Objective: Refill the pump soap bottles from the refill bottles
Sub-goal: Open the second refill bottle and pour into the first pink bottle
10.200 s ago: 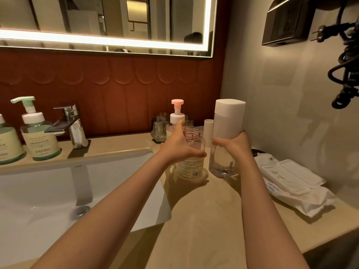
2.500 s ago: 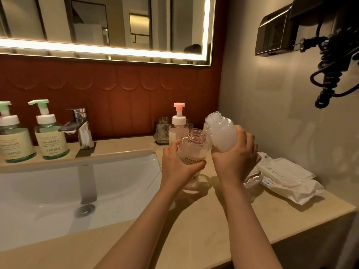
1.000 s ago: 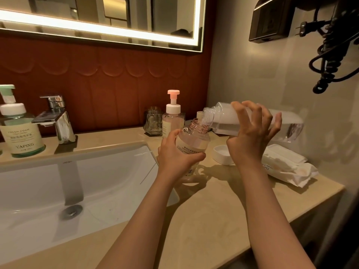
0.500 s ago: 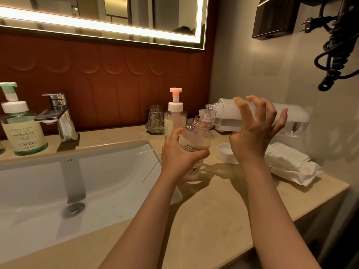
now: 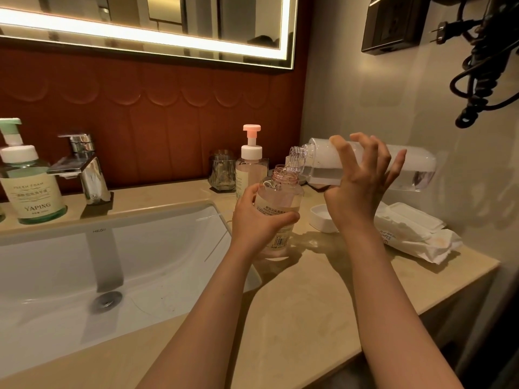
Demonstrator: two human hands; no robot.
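While one bottle is tipped over another at a bathroom basin, a person's left hand wraps fingers and thumb round the labelled body of an uncapped soap bottle. The bottle is held slightly tilted just right of centre frame, where the white sink meets the beige surface. Whether its base touches the surface cannot be told. It holds pale pinkish liquid.

At two o'clock from it, the right hand grips a clear refill bottle, palm underneath and spread fingers curled over the top. That bottle lies almost level, with its threaded mouth pointing to nine o'clock just above the soap bottle's open neck. Clear liquid lies along its lower side. Whether a stream passes between the two mouths is hard to make out.

At twelve o'clock behind the soap bottle stands a pink-pump bottle, upright with its pump on. A glass tumbler is just beside it at nine o'clock. A white cap lies on the surface at three o'clock from the soap bottle, below the right wrist, and a pack of wipes sits farther out the same way.

Toward nine o'clock in the frame stand a chrome faucet and a green-pump bottle marked YAPING. A coiled black cord hangs on the wall at two o'clock.
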